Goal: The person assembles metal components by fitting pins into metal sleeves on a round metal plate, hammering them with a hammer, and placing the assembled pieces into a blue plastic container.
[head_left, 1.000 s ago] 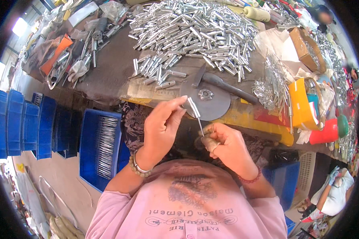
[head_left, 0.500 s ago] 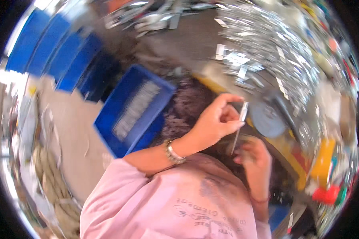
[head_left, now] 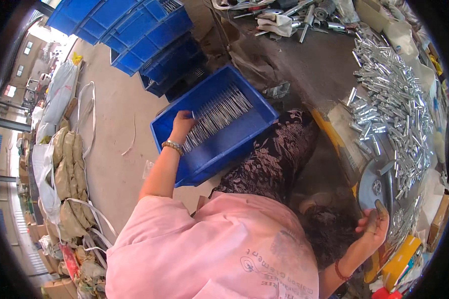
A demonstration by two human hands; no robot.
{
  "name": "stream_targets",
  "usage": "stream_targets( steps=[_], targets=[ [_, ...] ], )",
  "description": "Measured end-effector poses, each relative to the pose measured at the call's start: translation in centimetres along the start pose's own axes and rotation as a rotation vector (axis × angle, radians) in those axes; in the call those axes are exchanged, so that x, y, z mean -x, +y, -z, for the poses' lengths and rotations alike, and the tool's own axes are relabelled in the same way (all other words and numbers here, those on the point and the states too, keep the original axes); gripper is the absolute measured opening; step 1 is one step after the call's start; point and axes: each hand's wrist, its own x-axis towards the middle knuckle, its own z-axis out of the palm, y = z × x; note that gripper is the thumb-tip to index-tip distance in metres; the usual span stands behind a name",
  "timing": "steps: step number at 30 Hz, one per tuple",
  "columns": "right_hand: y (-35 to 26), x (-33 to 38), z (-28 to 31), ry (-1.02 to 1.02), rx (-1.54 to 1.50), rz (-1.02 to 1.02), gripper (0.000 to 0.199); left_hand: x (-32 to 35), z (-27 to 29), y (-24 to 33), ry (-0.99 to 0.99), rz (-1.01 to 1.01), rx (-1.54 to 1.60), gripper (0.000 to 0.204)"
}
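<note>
left hand (head_left: 183, 121) cupped on rods (head_left: 215, 115) in blue bin (head_left: 254, 130); right hand (head_left: 371, 225) grips handle (head_left: 375, 215)

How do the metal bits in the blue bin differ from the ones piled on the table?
The rods in the blue bin are long, thin and lie side by side in a neat row; the tubes on the table are shorter, thicker and heaped every which way. The left hand touches the rods; neither hand touches the tubes. Both are bare silvery metal.

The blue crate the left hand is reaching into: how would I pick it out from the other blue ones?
On the concrete floor, left of the workbench, stand stacked blue crates. Below them, the crate sits alone by the person's knee; the left hand touches thin metal rods inside.
</note>
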Motion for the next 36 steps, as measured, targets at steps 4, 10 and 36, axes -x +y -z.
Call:
stream_targets(
  steps=[4, 10, 36],
  targets=[
    [0.5, 0.1, 0.3, 0.02, 0.003, -0.024, 0.028, -1.9, -1.1, -3.9, -0.01, 0.157, 0.071, 0.062],
    [1.1, -0.2, 0.5, 0.018, -0.021, -0.011, 0.028, -6.7, -2.6, -7.6, -0.035, 0.187, 0.102, 0.064],
    [-3.2, 0.6, 4.4, -0.185, 0.083, 0.358, 0.016, 25.1, -18.6, 39.3, -0.303, -1.614, -0.211, 0.017]
  ],
)
